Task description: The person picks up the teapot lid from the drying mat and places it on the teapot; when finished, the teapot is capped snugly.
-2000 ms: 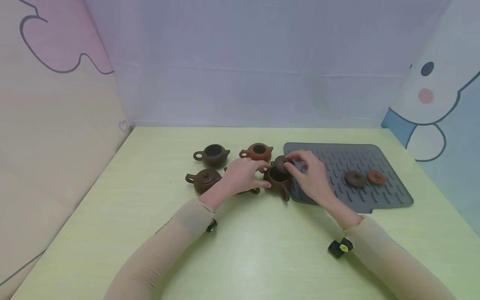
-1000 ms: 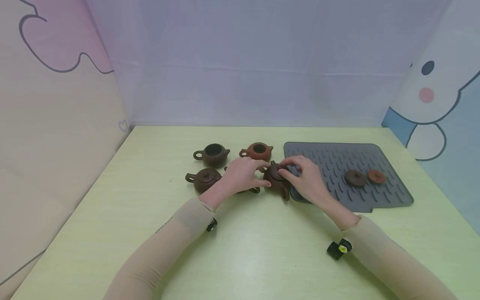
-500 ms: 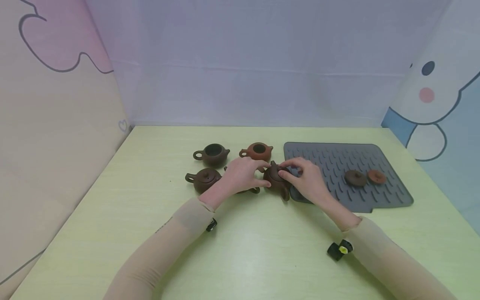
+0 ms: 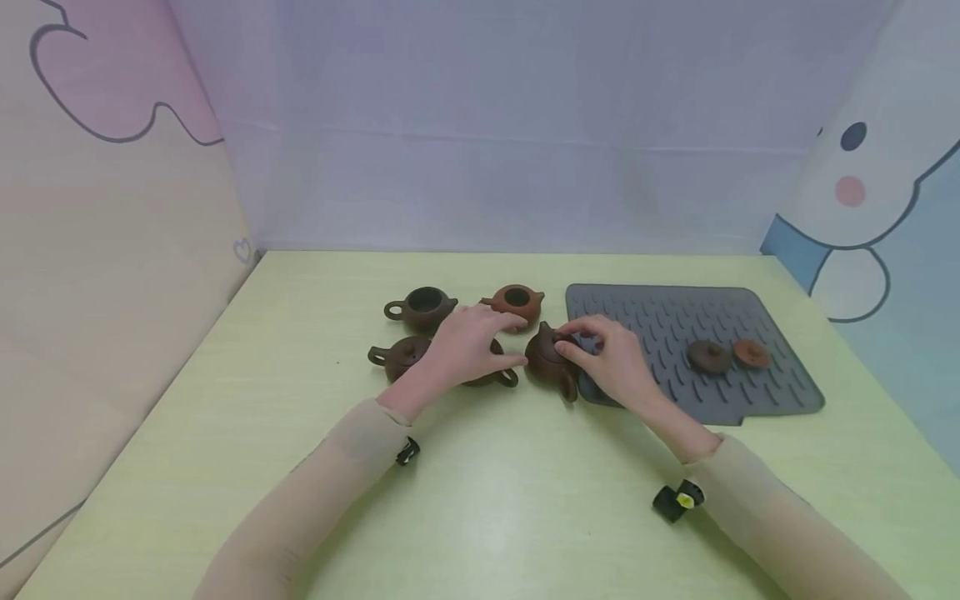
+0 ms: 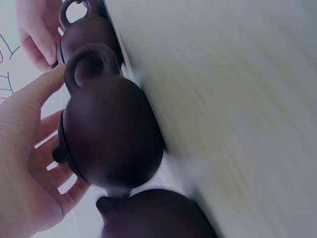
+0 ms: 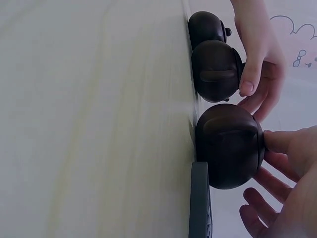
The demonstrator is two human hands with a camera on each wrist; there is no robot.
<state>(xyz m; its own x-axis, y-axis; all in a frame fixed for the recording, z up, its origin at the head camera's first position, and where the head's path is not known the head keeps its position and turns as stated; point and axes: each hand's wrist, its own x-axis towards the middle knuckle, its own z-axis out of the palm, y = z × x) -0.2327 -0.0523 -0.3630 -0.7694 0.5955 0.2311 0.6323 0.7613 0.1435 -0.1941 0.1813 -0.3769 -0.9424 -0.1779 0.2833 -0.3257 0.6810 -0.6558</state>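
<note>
My right hand point(image 4: 617, 357) pinches the top of the lid point(image 4: 547, 348), which sits on the dark brown teapot point(image 4: 544, 371) beside the grey mat. In the right wrist view, thumb and fingers lie right at that lid. My left hand point(image 4: 467, 343), fingers spread and bent loosely, hovers over the middle teapot point(image 5: 111, 129), covering most of it in the head view. The left wrist view shows this one lidded, with its knob facing the palm. Another lidded dark teapot point(image 4: 397, 357) stands to its left, partly behind the left wrist.
Two lidless teapots stand behind, one dark point(image 4: 426, 318) and one reddish point(image 4: 519, 313). On the ridged grey mat point(image 4: 637, 304) at the right lie a dark lid point(image 4: 708, 357) and a reddish lid point(image 4: 752, 354).
My right hand has lowered the dark lid onto the right teapot and stays there. My left hand has drawn back leftward from that teapot in the last half second.
</note>
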